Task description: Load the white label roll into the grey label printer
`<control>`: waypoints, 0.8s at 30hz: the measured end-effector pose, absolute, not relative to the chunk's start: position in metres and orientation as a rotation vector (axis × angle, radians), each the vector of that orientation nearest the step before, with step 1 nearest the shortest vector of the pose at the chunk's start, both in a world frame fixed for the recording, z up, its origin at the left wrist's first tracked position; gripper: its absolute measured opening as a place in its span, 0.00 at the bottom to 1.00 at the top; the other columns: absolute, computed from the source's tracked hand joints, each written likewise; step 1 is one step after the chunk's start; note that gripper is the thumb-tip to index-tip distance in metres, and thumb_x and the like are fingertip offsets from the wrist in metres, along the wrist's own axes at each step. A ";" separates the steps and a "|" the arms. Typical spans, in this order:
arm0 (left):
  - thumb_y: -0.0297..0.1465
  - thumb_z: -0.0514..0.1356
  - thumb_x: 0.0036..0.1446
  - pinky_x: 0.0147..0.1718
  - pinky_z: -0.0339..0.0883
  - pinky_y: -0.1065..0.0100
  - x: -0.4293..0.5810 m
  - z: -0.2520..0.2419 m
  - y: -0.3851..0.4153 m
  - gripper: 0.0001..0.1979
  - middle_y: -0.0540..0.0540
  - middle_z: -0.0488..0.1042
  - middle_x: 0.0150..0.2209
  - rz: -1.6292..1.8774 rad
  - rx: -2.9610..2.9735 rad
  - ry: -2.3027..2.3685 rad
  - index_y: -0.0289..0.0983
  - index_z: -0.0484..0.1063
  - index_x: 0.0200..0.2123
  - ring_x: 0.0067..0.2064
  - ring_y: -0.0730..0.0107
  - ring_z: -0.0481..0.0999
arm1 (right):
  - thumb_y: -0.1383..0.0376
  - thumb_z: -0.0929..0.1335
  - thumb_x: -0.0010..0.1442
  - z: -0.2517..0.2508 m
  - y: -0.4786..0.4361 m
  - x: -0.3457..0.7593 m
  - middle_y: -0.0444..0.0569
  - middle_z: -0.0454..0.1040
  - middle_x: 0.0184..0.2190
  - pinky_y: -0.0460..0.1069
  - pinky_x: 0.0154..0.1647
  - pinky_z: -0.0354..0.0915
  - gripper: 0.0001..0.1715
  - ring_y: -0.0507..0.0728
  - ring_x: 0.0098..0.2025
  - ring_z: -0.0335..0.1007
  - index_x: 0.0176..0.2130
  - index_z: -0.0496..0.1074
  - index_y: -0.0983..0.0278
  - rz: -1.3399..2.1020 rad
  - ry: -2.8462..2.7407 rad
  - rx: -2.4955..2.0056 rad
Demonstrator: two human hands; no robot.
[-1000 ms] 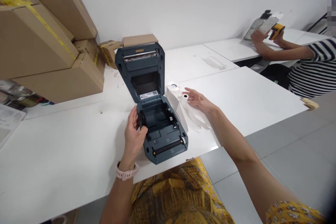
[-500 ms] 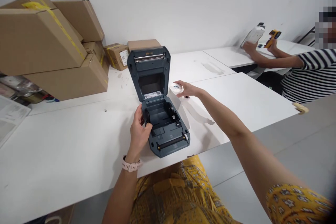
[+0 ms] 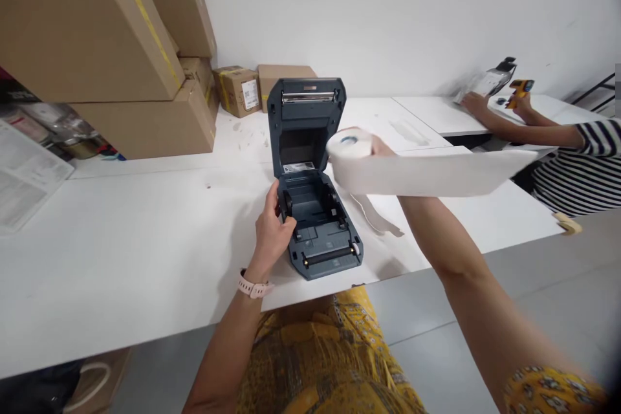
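Observation:
A dark grey label printer [image 3: 320, 233] stands on the white table with its lid [image 3: 306, 123] raised, its inner bay and front roller in plain sight. My left hand [image 3: 274, 233] grips the printer's left side, thumb over the rim and fingers down the outer wall. Up in the air to the right of the lid, my right hand [image 3: 381, 145] holds a roll of white label paper [image 3: 350, 158]. The roll's loose end trails out to the right, across my forearm. Most of my right fingers are hidden behind the roll. A curled paper strip [image 3: 376, 217] lies beside the printer.
Cardboard boxes [image 3: 140, 132] are stacked at the left, with smaller boxes [image 3: 237, 90] behind the printer. A clear plastic case [image 3: 32, 171] sits at the left edge. On the right, a co-worker in a striped shirt [image 3: 572, 168] holds a yellow handheld device [image 3: 520, 92].
My right hand has lifted the paper roll from the table beside the printer, and its loose end now stretches rightward. My left hand stays on the printer. The view has shifted slightly.

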State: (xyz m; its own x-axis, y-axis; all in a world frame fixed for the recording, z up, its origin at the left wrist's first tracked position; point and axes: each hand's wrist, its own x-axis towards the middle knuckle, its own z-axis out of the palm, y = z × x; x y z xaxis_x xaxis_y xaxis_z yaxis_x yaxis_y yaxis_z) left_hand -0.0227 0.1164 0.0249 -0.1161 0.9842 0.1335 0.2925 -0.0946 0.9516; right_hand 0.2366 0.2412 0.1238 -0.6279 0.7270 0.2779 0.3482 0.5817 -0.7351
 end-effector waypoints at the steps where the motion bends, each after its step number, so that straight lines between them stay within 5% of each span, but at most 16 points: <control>1: 0.23 0.59 0.53 0.67 0.69 0.53 -0.023 0.024 0.117 0.47 0.43 0.67 0.73 1.252 1.458 1.464 0.46 0.52 0.76 0.68 0.54 0.74 | 0.41 0.77 0.51 0.128 0.236 0.225 0.53 0.79 0.57 0.62 0.56 0.75 0.44 0.68 0.57 0.77 0.59 0.72 0.59 0.920 -2.271 -0.851; 9: 0.24 0.60 0.52 0.64 0.72 0.48 -0.024 0.016 0.118 0.46 0.42 0.68 0.71 1.318 1.521 1.439 0.47 0.55 0.75 0.69 0.46 0.72 | 0.55 0.80 0.48 0.132 0.220 0.161 0.53 0.79 0.54 0.56 0.49 0.71 0.37 0.65 0.51 0.77 0.54 0.72 0.60 0.697 -2.916 -0.821; 19: 0.23 0.60 0.53 0.65 0.71 0.45 -0.024 0.014 0.119 0.45 0.42 0.69 0.71 1.348 1.523 1.409 0.47 0.56 0.74 0.68 0.47 0.73 | 0.40 0.73 0.61 0.083 0.233 0.149 0.66 0.75 0.63 0.65 0.59 0.70 0.50 0.75 0.61 0.75 0.68 0.65 0.66 0.572 -3.138 -0.873; 24: 0.22 0.60 0.54 0.68 0.66 0.44 -0.024 0.016 0.119 0.45 0.42 0.66 0.73 1.289 1.476 1.434 0.46 0.55 0.75 0.69 0.48 0.72 | 0.43 0.70 0.68 0.082 0.207 0.167 0.70 0.67 0.70 0.70 0.68 0.65 0.49 0.77 0.70 0.67 0.72 0.61 0.71 0.401 -2.986 -0.815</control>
